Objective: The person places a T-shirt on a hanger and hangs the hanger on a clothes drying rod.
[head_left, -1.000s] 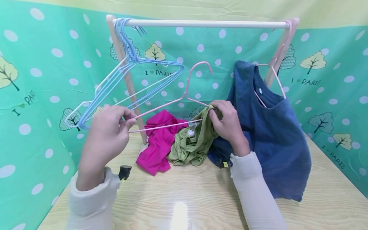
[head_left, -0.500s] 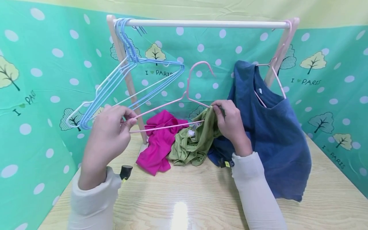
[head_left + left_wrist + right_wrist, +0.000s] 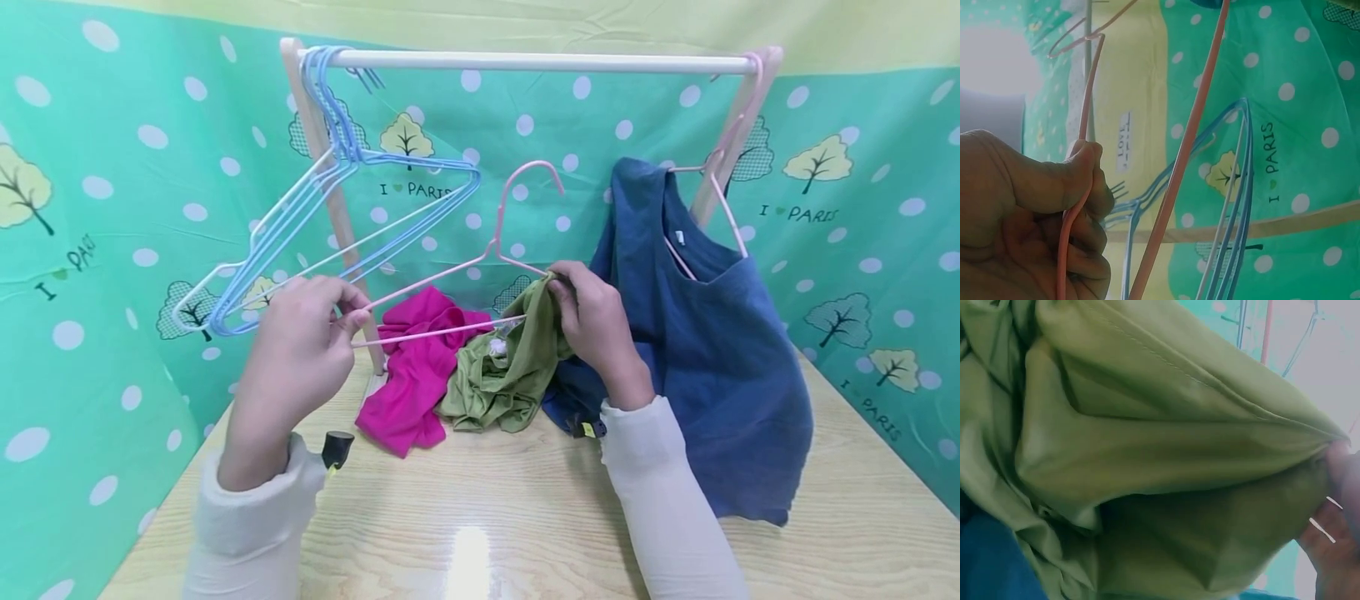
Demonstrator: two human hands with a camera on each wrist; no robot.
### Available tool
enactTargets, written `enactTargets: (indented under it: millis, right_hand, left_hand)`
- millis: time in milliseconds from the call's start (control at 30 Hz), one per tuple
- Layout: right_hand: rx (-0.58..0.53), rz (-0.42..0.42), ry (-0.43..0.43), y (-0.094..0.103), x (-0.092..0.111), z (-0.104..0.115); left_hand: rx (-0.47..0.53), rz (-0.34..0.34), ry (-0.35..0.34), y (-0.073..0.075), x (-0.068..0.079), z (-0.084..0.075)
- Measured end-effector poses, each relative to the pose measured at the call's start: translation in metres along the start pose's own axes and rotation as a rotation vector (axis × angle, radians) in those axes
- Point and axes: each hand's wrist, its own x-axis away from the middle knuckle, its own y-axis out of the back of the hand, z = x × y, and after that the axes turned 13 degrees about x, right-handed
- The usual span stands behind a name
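Observation:
A pink wire hanger (image 3: 435, 277) is held up in the middle of the head view, its hook free of the rod. My left hand (image 3: 303, 350) pinches its left end between thumb and fingers, also seen close in the left wrist view on the pink wire (image 3: 1079, 215). With my right hand (image 3: 598, 325) I pinch the edge of an olive green garment (image 3: 502, 379) near the hanger's right end. That end is hidden behind the cloth. In the right wrist view the green fabric (image 3: 1166, 450) is drawn taut toward my fingertips; its lower part lies bunched on the table.
A rack with a white rod (image 3: 540, 61) stands behind. Several blue and white hangers (image 3: 330, 167) hang at its left. A navy sleeveless top (image 3: 720, 367) hangs from a pink hanger at the right. A magenta garment (image 3: 412, 383) lies crumpled on the wooden table (image 3: 465, 517).
My left hand has moved slightly to the right, carrying the pink hanger a little further into the green garment. My right hand has barely shifted and keeps its pinch on the cloth.

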Motion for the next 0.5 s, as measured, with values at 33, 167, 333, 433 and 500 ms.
enactTargets:
  millis: [33,167,333,433,500]
  right_hand:
    - [-0.016,-0.008,0.007,0.0,0.0,0.002]
    - [-0.081,-0.041,0.043,-0.002,-0.003,0.008]
    - [-0.061,-0.093,0.052,-0.002,-0.005,0.01]
    - [-0.006,-0.117,0.032,-0.002,-0.005,0.009]
    - [0.024,-0.116,0.02,-0.003,-0.004,0.009]
  left_hand:
    - [-0.003,0.006,0.003,-0.001,0.0,0.0]
    - [-0.01,0.038,0.032,-0.006,0.0,-0.003]
    - [-0.003,0.04,0.044,-0.008,0.0,-0.004]
    - [0.002,0.028,0.027,-0.01,0.0,-0.004]
    - [0.003,0.027,0.027,-0.012,0.0,-0.005]
